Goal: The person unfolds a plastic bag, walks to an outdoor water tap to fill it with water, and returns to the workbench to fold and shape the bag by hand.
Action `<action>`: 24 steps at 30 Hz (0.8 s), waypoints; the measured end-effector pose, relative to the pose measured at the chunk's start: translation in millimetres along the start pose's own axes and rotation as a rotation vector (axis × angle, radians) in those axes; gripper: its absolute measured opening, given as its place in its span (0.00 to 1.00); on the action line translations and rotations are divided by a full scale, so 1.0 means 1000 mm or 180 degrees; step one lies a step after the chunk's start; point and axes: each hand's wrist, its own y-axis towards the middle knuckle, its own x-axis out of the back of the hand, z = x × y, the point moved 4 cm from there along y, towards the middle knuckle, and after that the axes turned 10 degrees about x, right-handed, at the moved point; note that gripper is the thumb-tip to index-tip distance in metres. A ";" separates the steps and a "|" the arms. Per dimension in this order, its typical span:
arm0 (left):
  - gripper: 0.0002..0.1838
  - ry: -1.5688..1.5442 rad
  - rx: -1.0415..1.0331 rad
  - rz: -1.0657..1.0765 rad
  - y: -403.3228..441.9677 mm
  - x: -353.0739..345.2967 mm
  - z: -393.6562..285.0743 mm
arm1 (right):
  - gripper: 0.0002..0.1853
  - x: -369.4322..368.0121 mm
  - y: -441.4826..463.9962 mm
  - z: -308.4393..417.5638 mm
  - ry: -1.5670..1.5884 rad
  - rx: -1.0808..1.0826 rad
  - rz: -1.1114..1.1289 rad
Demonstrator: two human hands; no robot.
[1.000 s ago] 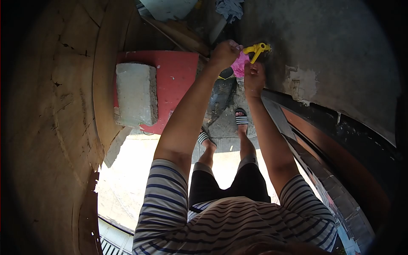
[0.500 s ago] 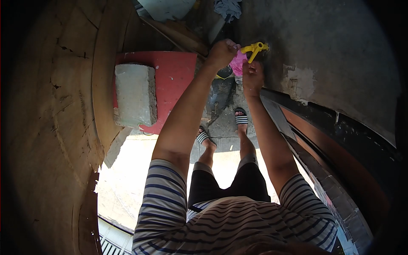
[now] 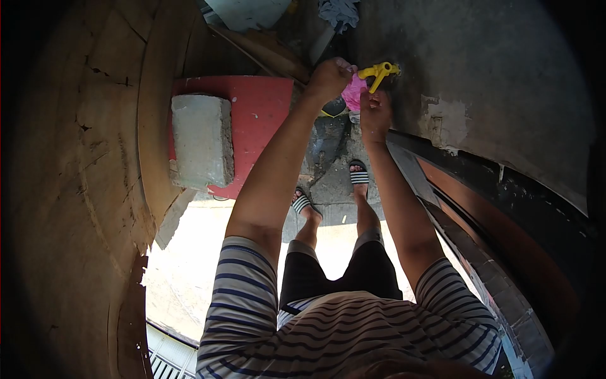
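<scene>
A yellow tap point(image 3: 380, 72) sticks out from the grey wall at the upper middle. Just below its spout a bright pink thin cloth or bag point(image 3: 355, 93) hangs between my hands. My left hand point(image 3: 331, 79) is closed on the pink material's upper left edge, beside the spout. Under the tap's handle, my right hand point(image 3: 375, 111) has its fingers pinched at the right edge of the pink material. The fingertips of both hands are partly hidden.
On the left a concrete block point(image 3: 202, 140) rests on a red board point(image 3: 262, 107). A curved wooden panel point(image 3: 76, 189) stands beyond it. Crumpled grey cloth point(image 3: 338, 12) is at the top. Dark container with a yellow rim point(image 3: 333, 108) sits below the pink material.
Both hands and the tap appear slightly further left in view than a second ago. The pink material has shifted a little between my hands; both hands keep their hold.
</scene>
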 end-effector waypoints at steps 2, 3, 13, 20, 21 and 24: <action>0.09 0.0067 0.0011 -0.0032 -0.001 0.000 -0.002 | 0.13 0.000 0.000 0.000 0.0017 0.0067 -0.0029; 0.09 0.0134 0.0022 -0.0063 -0.001 0.000 -0.002 | 0.13 0.000 0.000 0.000 0.0016 0.0069 -0.0029; 0.11 -0.0024 -0.0274 -0.0116 0.002 -0.002 0.003 | 0.07 0.002 -0.001 0.004 -0.0076 -0.0024 0.0064; 0.12 0.0129 0.0012 -0.0147 0.004 -0.005 0.006 | 0.11 0.005 -0.001 0.010 0.0121 -0.0040 -0.0062; 0.12 0.0058 -0.0030 -0.0143 0.003 -0.005 0.005 | 0.11 0.006 -0.001 0.009 0.0120 -0.0039 -0.0061; 0.11 0.0053 0.0014 -0.0126 0.000 -0.004 0.005 | 0.11 0.005 -0.001 0.006 0.0144 -0.0069 -0.0022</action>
